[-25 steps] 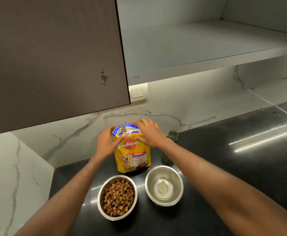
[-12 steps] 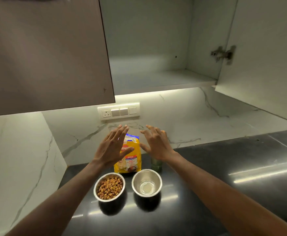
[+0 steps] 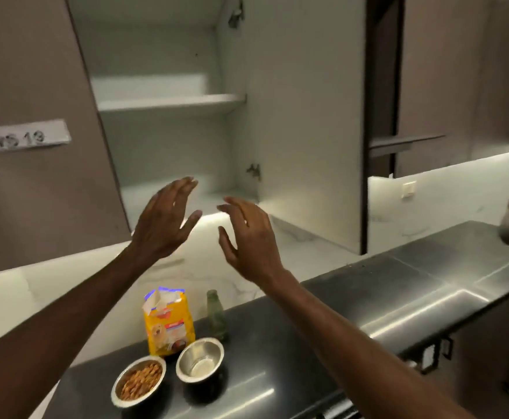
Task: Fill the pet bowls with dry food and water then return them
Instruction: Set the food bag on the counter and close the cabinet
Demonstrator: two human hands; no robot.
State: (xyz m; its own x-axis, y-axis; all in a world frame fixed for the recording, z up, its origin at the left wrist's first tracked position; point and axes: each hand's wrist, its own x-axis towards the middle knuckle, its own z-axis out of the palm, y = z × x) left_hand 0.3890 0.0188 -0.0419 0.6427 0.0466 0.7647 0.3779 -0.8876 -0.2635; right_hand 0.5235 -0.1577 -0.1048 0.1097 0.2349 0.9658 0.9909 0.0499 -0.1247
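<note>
Two steel bowls stand on the dark counter (image 3: 277, 343). The left bowl (image 3: 138, 380) is full of brown dry food. The right bowl (image 3: 200, 359) holds a little water at its bottom. Behind them a yellow dog-food bag (image 3: 169, 322) stands upright with its top open, and a small green glass bottle (image 3: 216, 314) stands to its right. My left hand (image 3: 165, 219) and my right hand (image 3: 248, 237) are raised well above the bag, fingers spread, palms facing each other, holding nothing.
An open wall cabinet (image 3: 168, 98) with white shelves hangs above, its door (image 3: 307, 116) swung out to the right. A closed brown door (image 3: 35, 176) with a white label is at the left. A marble backsplash (image 3: 307, 252) runs behind the counter.
Both hands let go of the food bag and rose upward, fingers spreading. The view tilted up and pulled back, showing more of the open cabinet.
</note>
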